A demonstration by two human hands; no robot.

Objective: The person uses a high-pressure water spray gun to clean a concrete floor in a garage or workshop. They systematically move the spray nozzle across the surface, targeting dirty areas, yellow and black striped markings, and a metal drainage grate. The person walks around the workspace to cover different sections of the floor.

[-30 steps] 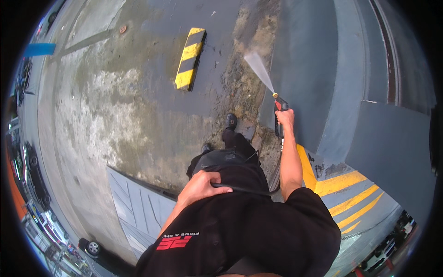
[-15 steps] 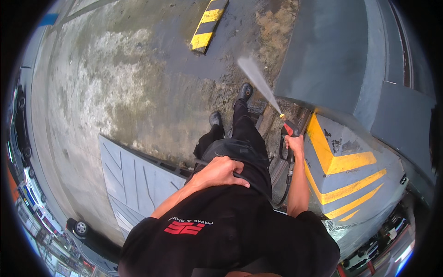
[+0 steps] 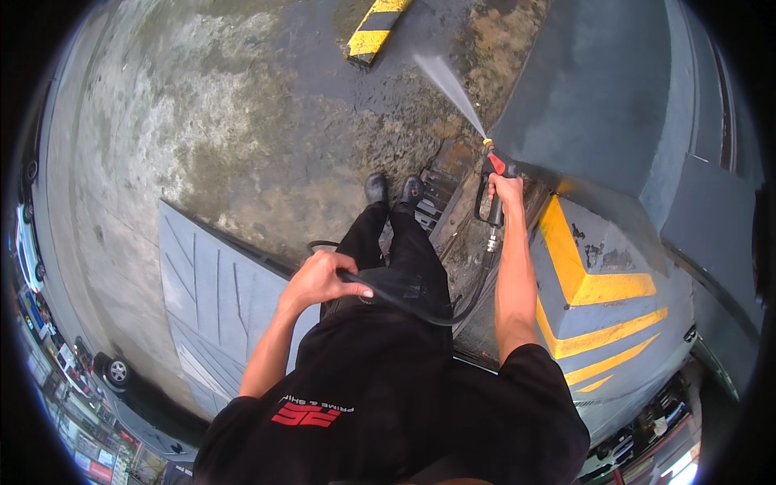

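My right hand (image 3: 508, 191) grips a black and red pressure washer gun (image 3: 493, 190), held out in front at arm's length. A fan of water spray (image 3: 449, 85) shoots from its nozzle up and to the left over the wet concrete ground (image 3: 242, 137). A black hose (image 3: 420, 303) runs from the gun's base across my waist to my left hand (image 3: 319, 279), which is closed around it. Black trousers and black boots (image 3: 394, 191) show below, standing beside a metal drain grate (image 3: 443, 190).
A yellow and black wheel stop (image 3: 373, 31) lies ahead at the top. A grey block with yellow stripes (image 3: 602, 283) rises on the right, next to a grey wall. A grey ribbed ramp (image 3: 210, 299) sits to the left. Parked cars line the far left rim.
The view has shifted forward: the wheel stop slid toward the top edge. The gun and spray now point further up. My left hand has come off my hip and taken the hose.
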